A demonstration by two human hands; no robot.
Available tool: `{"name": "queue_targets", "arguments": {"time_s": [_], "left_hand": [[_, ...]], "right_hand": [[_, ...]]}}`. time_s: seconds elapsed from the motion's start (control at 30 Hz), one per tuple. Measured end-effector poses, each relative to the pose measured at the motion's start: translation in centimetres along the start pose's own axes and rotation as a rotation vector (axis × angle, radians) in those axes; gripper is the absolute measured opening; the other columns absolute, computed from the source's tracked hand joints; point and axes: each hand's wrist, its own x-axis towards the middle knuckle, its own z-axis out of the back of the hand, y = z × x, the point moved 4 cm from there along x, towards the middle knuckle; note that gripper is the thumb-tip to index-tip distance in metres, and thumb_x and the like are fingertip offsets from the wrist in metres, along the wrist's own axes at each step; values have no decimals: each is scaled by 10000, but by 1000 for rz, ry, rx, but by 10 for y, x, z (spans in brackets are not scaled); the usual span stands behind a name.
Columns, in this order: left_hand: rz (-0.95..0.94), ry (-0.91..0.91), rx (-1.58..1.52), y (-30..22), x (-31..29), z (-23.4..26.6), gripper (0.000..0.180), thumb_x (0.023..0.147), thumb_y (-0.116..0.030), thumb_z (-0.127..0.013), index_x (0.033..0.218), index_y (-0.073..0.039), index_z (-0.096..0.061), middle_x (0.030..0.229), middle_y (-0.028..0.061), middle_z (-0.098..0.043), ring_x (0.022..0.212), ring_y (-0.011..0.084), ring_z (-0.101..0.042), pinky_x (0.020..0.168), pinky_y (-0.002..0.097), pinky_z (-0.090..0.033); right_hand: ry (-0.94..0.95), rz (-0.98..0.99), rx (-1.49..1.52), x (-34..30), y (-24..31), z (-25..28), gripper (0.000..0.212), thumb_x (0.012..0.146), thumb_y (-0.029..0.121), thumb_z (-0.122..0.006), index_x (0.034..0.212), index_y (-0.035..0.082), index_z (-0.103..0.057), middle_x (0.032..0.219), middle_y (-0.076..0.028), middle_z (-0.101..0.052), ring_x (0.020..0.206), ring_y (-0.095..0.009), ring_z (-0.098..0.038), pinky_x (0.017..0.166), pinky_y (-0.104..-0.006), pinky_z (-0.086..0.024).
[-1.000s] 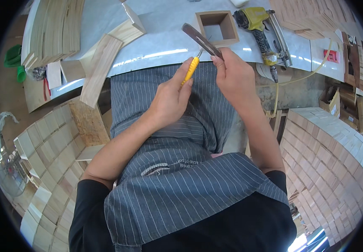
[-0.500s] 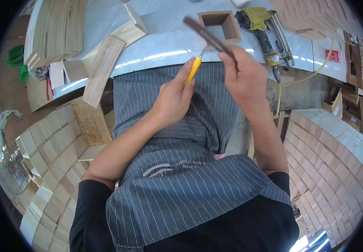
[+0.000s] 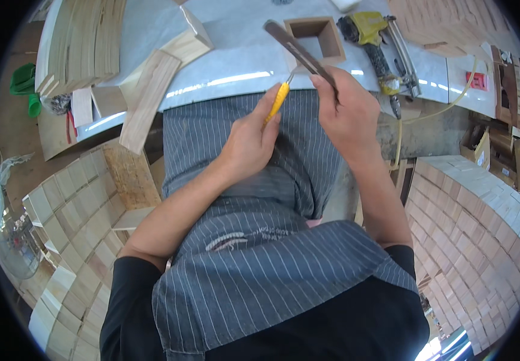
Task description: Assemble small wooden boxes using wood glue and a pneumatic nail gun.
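Note:
My left hand (image 3: 252, 141) is closed round a slim yellow-handled tool (image 3: 278, 102), its short metal tip pointing up and away from me. Gripped in my right hand (image 3: 351, 113) is a long, dark, flat metal file (image 3: 294, 46), slanting up to the left. The file passes just above the yellow tool's tip; whether they touch I cannot tell. Both hands are over my striped apron (image 3: 236, 192), close to the front edge of the table (image 3: 230, 63). Beyond the file stands a small open wooden box frame (image 3: 334, 45).
On the table lie a yellow and black nail gun (image 3: 371, 36) with an air hose (image 3: 446, 114), joined wooden boards (image 3: 148, 99) and a stack of thin boards (image 3: 82, 45). Piles of small wooden blocks flank me on the left (image 3: 73, 198) and right (image 3: 470, 234).
My right hand has shifted slightly left, and the file, blurred before, shows more sharply. My left hand and the yellow-handled tool have hardly moved.

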Motion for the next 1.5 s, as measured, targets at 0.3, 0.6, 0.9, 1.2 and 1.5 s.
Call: {"name": "queue_targets", "arguments": {"time_s": [0.3,0.6,0.9,1.2,1.5], "left_hand": [[30,7,-13,-3,-4,0,550,1021,-112,-499,1546,-62,-344,1167,358,-634,1062,523,-627,882,476,-528],[2,-7,-17,0,5,0,547,1022,-105,-490,1547,-57,-344,1252,339,-617,1131,514,-604,940,456,-521],[65,28,-21,-2,-1,-1,553,1017,-102,-493,1549,-67,-347,1309,338,-587,1153,500,-606,950,452,-518],[10,9,-31,0,7,-1,555,1026,-121,-490,1552,-48,-329,1178,363,-627,1076,515,-627,901,473,-520],[48,20,-30,2,4,-2,559,1021,-132,-499,1550,-55,-333,1165,358,-634,1050,524,-624,887,487,-522]], "right_hand": [[106,-8,-67,-16,-11,-6,120,929,136,-690,989,32,-697,837,-164,-693,731,-350,-683,646,-403,-535],[44,-14,38,-13,-10,-4,124,930,149,-695,962,29,-701,828,-170,-694,721,-359,-681,629,-408,-529],[83,-15,-32,-15,-15,-9,108,936,145,-663,917,38,-661,791,-148,-676,721,-357,-665,609,-434,-516],[100,-28,-27,-16,-24,-21,107,931,153,-671,946,47,-661,812,-144,-680,742,-353,-676,617,-436,-522],[102,-25,-28,-10,-19,-15,102,925,140,-678,944,40,-674,799,-142,-678,717,-359,-670,616,-432,-524]]}}
